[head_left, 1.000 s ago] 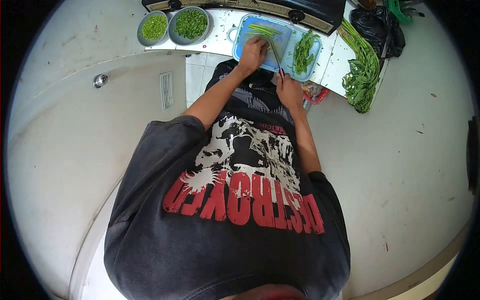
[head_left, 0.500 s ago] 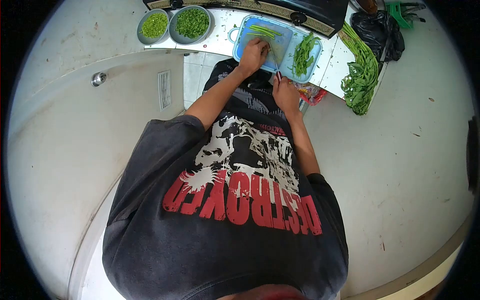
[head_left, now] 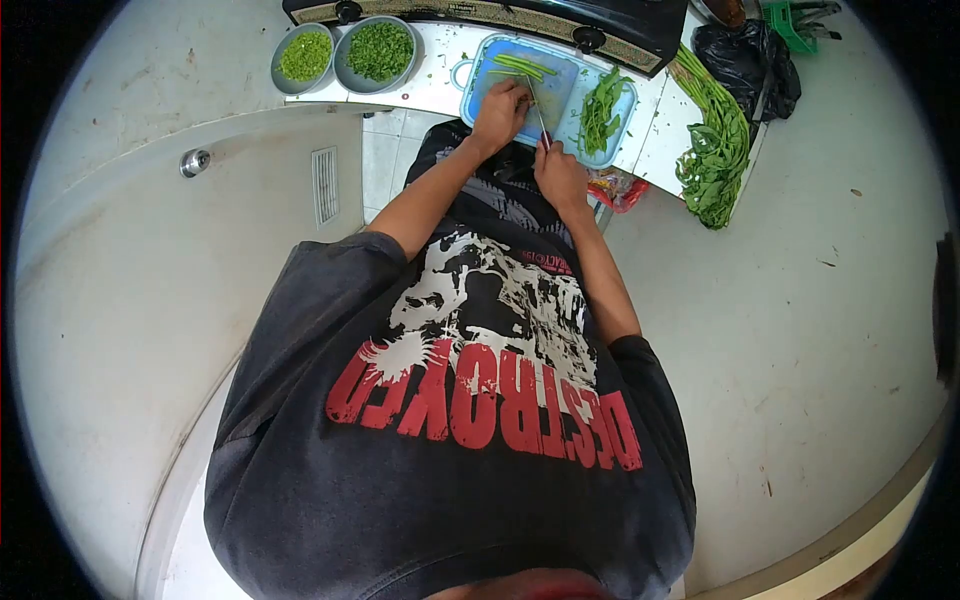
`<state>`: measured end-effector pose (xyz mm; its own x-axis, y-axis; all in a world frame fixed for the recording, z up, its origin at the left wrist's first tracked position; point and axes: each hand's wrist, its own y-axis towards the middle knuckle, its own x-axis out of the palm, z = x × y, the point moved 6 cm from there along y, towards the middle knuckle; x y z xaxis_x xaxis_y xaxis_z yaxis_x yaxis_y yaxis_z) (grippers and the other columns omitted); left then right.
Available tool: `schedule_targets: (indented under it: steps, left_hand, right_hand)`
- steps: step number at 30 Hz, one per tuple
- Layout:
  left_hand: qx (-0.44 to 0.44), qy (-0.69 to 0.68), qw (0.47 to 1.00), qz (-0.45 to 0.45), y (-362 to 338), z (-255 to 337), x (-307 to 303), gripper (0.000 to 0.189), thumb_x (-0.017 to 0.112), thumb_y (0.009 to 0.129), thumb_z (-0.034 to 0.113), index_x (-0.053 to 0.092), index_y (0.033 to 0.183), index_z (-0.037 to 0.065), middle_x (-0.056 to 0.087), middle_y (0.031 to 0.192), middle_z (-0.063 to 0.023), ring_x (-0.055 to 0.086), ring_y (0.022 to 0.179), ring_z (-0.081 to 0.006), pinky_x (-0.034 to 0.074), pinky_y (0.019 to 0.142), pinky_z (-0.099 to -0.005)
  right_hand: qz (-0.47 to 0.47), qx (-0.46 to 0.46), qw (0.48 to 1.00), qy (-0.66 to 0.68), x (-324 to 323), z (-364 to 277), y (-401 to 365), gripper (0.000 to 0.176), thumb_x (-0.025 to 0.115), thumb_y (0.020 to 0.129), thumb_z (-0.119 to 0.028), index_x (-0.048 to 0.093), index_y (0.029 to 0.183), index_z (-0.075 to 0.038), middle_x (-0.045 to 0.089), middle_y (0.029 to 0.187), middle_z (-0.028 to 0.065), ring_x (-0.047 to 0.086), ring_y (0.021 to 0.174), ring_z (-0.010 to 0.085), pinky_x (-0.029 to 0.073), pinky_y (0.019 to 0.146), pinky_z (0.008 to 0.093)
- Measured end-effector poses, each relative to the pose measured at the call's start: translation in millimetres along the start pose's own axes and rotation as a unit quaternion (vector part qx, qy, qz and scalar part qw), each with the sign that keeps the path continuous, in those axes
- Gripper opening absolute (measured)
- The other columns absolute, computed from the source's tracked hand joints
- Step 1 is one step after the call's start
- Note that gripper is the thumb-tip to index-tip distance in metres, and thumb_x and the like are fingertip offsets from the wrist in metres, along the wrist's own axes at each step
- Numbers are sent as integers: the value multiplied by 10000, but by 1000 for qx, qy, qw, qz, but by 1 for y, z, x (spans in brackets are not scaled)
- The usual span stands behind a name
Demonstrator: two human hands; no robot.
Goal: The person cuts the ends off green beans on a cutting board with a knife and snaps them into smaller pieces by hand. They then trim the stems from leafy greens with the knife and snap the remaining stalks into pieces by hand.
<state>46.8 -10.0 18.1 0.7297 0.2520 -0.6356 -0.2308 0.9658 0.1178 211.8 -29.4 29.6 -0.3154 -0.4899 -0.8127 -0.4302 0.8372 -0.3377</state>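
Observation:
My right hand (head_left: 560,177) is wrapped round the handle of a knife (head_left: 538,115), whose blade reaches over the blue cutting board (head_left: 478,72). Beside the blade, my left hand (head_left: 503,110) rests on the board with its fingers bent together; what they hold, if anything, is too small to make out. Green stalks (head_left: 524,66) lie on the board just beyond my fingertips. Leafy greens (head_left: 602,112) are spread on the board's right part.
Two grey bowls of chopped greens, one light (head_left: 304,56) and one darker (head_left: 378,50), stand at the left. Behind the board is a black stove (head_left: 640,30). A bunch of greens (head_left: 715,170) and a black bag (head_left: 745,70) lie at the right.
My right hand and the knife have shifted slightly left, towards my left hand. The knife blade is now more upright. The whole view has shifted a little.

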Motion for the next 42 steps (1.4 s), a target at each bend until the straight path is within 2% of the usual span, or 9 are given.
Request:
schedule_targets:
  steps: [3, 10, 18, 27, 36, 42]
  left_hand:
    - [14, 0, 1000, 13, -4, 4, -1, 93, 674, 823, 8, 695, 914, 9, 638, 886, -171, 617, 885, -398, 510, 789, -472]
    - [-11, 0, 1000, 24, -8, 4, -2, 120, 720, 826, 55, 712, 936, 10, 668, 912, -172, 653, 850, -392, 524, 759, -456]
    - [9, 0, 1000, 14, -8, 3, -1, 139, 715, 833, 55, 707, 964, 11, 666, 933, -179, 654, 858, -393, 527, 760, -453]
    - [34, 27, 999, 19, 1, 5, -4, 127, 689, 830, 21, 693, 957, 12, 631, 864, -177, 631, 840, -400, 517, 756, -474]
    - [10, 6, 1000, 20, -3, 4, -7, 83, 707, 831, 23, 681, 909, 9, 633, 848, -172, 646, 788, -378, 524, 716, -450]
    - [11, 10, 999, 30, -13, 7, -11, 97, 711, 838, 31, 676, 924, 4, 628, 863, -177, 641, 832, -390, 514, 732, -461]
  right_hand:
    - [-9, -2, 1000, 0, -1, 3, -4, 403, 511, 1015, -332, 609, 931, 50, 679, 734, 293, 699, 713, 466, 567, 669, 554]
    - [-30, -9, 1000, -4, -7, 10, -19, 407, 506, 1016, -339, 611, 957, 50, 682, 764, 294, 696, 743, 470, 559, 683, 561]
    - [-6, -14, 1000, -11, 3, 19, -8, 412, 495, 1022, -365, 601, 947, 25, 669, 725, 291, 691, 709, 467, 554, 656, 556]
    - [39, -40, 998, 5, 5, 21, 5, 411, 501, 1021, -397, 609, 930, -11, 649, 669, 282, 667, 649, 479, 534, 610, 570]
    - [55, -61, 997, -7, 1, 20, 0, 407, 524, 1007, -401, 616, 926, -13, 643, 639, 274, 670, 618, 467, 541, 594, 562]
    - [59, -74, 995, -3, 1, 20, -5, 400, 540, 1002, -389, 611, 897, -10, 640, 621, 261, 672, 607, 454, 543, 580, 551]
